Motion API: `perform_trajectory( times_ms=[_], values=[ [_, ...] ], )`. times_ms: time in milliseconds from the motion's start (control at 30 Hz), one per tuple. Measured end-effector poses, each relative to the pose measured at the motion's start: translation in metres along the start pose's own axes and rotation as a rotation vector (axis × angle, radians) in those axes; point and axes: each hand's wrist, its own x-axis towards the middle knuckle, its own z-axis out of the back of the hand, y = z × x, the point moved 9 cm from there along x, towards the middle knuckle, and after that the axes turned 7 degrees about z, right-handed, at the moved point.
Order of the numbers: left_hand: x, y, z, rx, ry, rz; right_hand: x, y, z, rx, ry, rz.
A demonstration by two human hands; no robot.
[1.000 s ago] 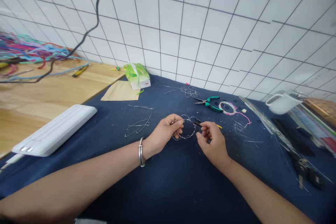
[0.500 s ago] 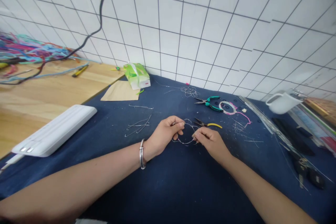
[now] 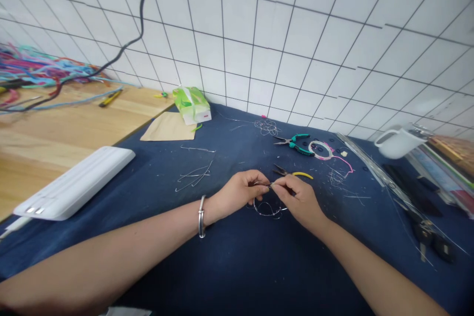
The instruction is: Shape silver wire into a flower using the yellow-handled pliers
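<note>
**A:** What are the hands doing?

**B:** The left hand (image 3: pixel 240 191) and the right hand (image 3: pixel 299 199) meet fingertip to fingertip. Both are pinched on the top of a thin wire ring (image 3: pixel 267 213). The ring hangs below the fingers, low over the blue cloth (image 3: pixel 237 266) near the middle of the table. I cannot tell whether it touches the cloth.

**A:** Anything on the wrists?

**B:** A silver bangle (image 3: pixel 201 216) on the left one.

**A:** And around them?

**B:** Yellow-handled pliers (image 3: pixel 296 174) lie just beyond the right hand. Farther back are green-handled pliers (image 3: pixel 297 142), a small wire flower (image 3: pixel 267 128) and a tape roll (image 3: pixel 320 150). Loose wire pieces (image 3: pixel 195 176) lie to the left, and past them a white power bank (image 3: pixel 74 183), a brown envelope (image 3: pixel 168 127) and a green tissue pack (image 3: pixel 191 104). A white mug (image 3: pixel 398 143) stands far right.
</note>
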Motion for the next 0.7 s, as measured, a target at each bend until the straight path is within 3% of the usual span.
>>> perform_trajectory(
  times_ms=[167, 267, 467, 700],
  values=[
    [-0.004, -0.007, 0.012, -0.051, -0.123, -0.070, -0.003, 0.000, 0.008, -0.010, -0.077, -0.022],
    [-0.005, -0.006, 0.018, -0.107, -0.192, -0.090, -0.003, -0.002, 0.005, 0.021, -0.058, -0.035],
    [0.002, 0.000, 0.014, -0.131, -0.096, -0.051, -0.005, -0.016, 0.002, 0.106, -0.040, -0.158],
    [0.003, 0.000, 0.015, 0.010, -0.101, -0.074, -0.007, -0.025, 0.005, 0.170, -0.095, -0.234]
  ],
)
